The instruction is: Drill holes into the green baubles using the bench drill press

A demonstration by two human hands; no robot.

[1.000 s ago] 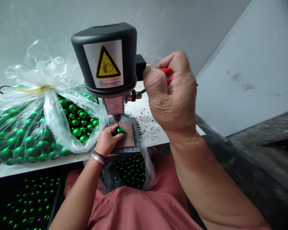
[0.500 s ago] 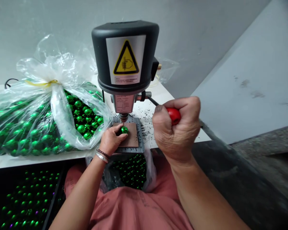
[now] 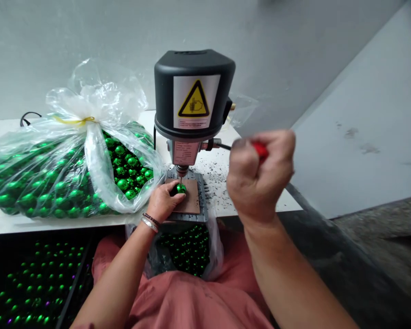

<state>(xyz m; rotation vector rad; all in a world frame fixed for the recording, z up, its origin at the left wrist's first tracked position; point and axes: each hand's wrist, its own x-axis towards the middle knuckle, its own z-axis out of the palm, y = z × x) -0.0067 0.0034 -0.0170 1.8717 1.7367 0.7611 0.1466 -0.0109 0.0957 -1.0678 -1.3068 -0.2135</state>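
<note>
My left hand point(image 3: 164, 199) pinches a shiny green ball point(image 3: 181, 188) between thumb and fingers, on a brown board point(image 3: 192, 197) over the grey base of a black drill press point(image 3: 195, 96). The thin drill bit point(image 3: 181, 180) points down at the ball's top; whether it has entered cannot be told. My right hand point(image 3: 261, 176), slightly blurred, is wrapped round the red knob point(image 3: 261, 151) of the drill press lever. Dark shavings point(image 3: 215, 183) lie scattered right of the base.
A large clear plastic bag point(image 3: 99, 169) of green balls, tied with yellow, lies open at left on the white table point(image 3: 37, 225). Another bag point(image 3: 214, 246) of green balls is at my lap. More balls fill a dark container point(image 3: 34, 283) at lower left. Walls stand behind and right.
The view has shifted, so the drill press appears lower and farther right. My right hand has risen slightly relative to the press with the lever knob. My left hand still holds the ball under the bit.
</note>
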